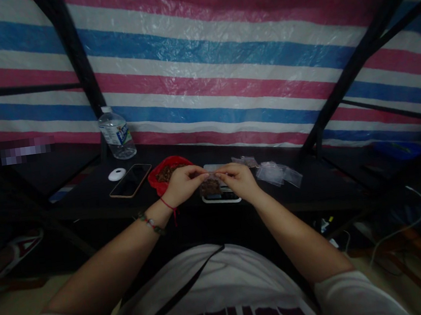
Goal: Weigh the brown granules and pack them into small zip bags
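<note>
My left hand and my right hand pinch the top edge of a small clear plastic bag from either side. Brown bits lie in the bottom of this bag, too dim to name. Beneath it is a small kitchen scale, mostly covered by the bag and my hands. Just left of my left hand sits a red plastic bag, open, with a heap of brown pieces inside. To the right of my right hand lie several flat, clear plastic bags and some filled ones.
A smartphone, a white round case and a clear plastic bottle stand at the left of the dark table. Black metal posts rise on both sides before a striped plastic sheet. A blue tray is far right.
</note>
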`<state>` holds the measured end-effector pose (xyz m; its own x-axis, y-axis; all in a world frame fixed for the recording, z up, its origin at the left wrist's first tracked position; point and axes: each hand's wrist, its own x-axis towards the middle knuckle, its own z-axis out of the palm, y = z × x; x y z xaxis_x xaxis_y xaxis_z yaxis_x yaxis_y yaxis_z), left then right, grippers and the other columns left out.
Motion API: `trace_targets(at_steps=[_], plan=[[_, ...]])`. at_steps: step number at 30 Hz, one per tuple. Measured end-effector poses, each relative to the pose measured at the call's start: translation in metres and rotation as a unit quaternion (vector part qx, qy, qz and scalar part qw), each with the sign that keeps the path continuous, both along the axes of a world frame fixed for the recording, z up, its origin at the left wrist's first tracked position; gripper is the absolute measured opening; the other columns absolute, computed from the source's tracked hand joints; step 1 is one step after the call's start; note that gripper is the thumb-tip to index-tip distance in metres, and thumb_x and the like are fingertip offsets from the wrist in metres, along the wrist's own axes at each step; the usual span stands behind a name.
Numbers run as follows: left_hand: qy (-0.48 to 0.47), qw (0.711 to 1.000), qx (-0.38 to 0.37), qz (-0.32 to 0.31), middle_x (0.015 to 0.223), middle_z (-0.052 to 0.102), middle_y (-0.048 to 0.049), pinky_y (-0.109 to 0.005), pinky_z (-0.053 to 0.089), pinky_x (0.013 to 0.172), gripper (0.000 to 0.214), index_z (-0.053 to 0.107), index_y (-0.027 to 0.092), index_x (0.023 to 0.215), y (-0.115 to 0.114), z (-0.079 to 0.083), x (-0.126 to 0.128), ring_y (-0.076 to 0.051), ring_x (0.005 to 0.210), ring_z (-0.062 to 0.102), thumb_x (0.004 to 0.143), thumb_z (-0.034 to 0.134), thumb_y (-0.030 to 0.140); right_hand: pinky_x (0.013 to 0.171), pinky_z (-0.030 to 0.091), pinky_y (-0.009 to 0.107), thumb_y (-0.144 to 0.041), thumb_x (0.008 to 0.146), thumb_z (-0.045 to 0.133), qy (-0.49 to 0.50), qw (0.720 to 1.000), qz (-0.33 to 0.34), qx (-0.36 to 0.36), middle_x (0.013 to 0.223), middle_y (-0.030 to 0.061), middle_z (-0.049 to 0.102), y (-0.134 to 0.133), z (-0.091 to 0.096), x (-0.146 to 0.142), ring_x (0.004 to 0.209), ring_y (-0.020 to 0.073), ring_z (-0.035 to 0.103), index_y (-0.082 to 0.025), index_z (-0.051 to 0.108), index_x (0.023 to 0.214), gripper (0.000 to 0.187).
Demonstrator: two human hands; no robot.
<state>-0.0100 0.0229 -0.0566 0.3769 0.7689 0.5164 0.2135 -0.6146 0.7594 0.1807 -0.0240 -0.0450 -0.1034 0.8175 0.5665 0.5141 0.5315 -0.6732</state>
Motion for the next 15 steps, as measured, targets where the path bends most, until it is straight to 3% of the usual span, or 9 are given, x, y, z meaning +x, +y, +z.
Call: trace_targets(at_steps=[9,12,15], plan=[[-0.071,0.995,-0.069,0.015,0.073,0.073,-0.0073,-0.028,0.052,0.067,0.029,0.073,0.014,0.069,0.001,0.01,-0.004,-0.019,0.068,0.066,0.061,0.078,0.042,0.061,0.046,0.027,-0.037,0.072,0.071,0.082,0.995,-0.048,-0.025,0.07,0.0039,0.069,0.003,0.0,0.002,0.065,0.0159,0.06,-0.019,0.071,0.068,0.018],[-0.091,0.992,-0.086,0.034,0.072,0.073,-0.007,-0.029,0.052,0.067,0.029,0.074,0.014,0.069,0.002,0.007,-0.003,-0.019,0.069,0.066,0.059,0.079,0.041,0.067,0.049,0.027,-0.037,0.073,0.069,0.123,0.991,-0.017,-0.042,0.085,0.0042,0.071,0.004,-0.007,-0.002,0.074,0.0161,0.063,-0.02,0.071,0.087,0.022],[-0.128,0.984,-0.106,0.058,0.076,0.073,-0.0075,-0.029,0.053,0.068,0.033,0.074,0.014,0.074,0.004,0.004,-0.001,-0.02,0.072,0.067,0.06,0.078,0.044,0.072,0.052,0.028,-0.034,0.067,0.075,0.093,0.989,0.057,-0.097,0.098,0.0044,0.07,0.006,-0.01,-0.003,0.081,0.0165,0.065,-0.022,0.067,0.105,0.041]])
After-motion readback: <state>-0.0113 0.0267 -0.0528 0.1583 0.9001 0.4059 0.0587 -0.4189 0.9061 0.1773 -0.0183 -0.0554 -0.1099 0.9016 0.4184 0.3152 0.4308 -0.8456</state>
